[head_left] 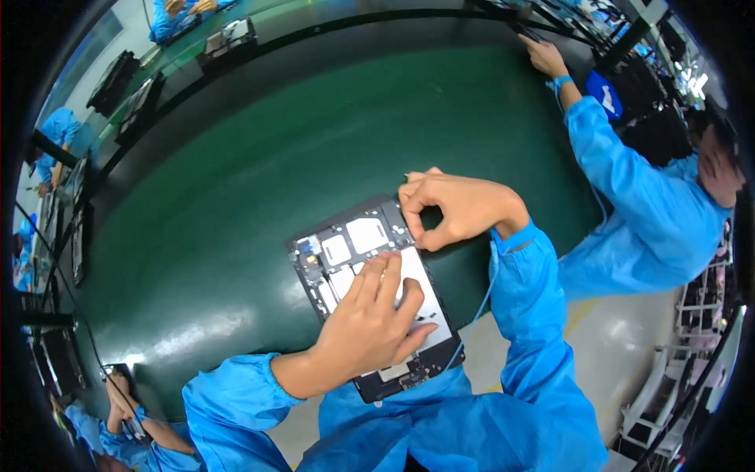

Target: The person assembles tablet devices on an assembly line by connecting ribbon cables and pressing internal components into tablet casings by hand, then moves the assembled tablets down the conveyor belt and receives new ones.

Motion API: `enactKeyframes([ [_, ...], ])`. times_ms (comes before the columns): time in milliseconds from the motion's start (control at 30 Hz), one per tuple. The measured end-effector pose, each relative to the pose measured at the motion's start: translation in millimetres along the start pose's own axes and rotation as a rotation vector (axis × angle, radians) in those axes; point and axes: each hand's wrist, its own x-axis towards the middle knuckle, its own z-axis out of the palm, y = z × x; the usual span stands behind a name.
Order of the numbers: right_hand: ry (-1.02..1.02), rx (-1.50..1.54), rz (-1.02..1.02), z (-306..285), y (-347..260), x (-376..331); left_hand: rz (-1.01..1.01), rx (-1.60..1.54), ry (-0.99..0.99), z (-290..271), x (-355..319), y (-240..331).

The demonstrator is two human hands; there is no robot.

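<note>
An opened tablet [431, 291], black-framed with bright metal shields and a pale battery area, lies tilted at the near edge of the green table. Across its middle rests my left hand [373, 318], palm down with fingers stretched out and apart, touching the inside parts. At the tablet's upper right edge is my right hand [460, 206], thumb and forefinger curled into a ring with their tips together. Whatever sits between those tips, if anything, is too small to make out. A light blue cord [491, 285] runs from my right cuff down past the tablet's edge.
The green table [259, 181] spreads ahead. At right, a co-worker in blue [637, 189] reaches over its far side. Another person's hands [119, 397] are at lower left. Dark trays [230, 38] and flat devices [140, 108] stand along the far rim, and a black cable [59, 271] hangs left.
</note>
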Motion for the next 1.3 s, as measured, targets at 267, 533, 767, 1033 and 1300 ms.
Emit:
enactKeyframes([
  [267,-0.005,0.008,-0.005,-2.8,2.5,-2.7,0.003,-0.021,0.006,0.3,1.3,1.9],
  [533,-0.005,0.011,0.009,-3.3,4.3,-3.0,0.005,0.002,0.003,-1.0,6.2,0.0],
  [767,0.044,0.126,0.123,-9.3,-3.9,-3.1,-0.018,-0.046,-0.011,-7.4,8.5,-3.3],
  [1033,0.202,0.218,0.123,-3.5,-10.8,4.8,0.063,0.054,-0.039,-4.8,6.7,-2.1],
  [1300,0.138,0.245,0.121,-6.8,-5.0,-3.7,0.042,0.066,-0.112,-7.0,9.5,-4.0],
])
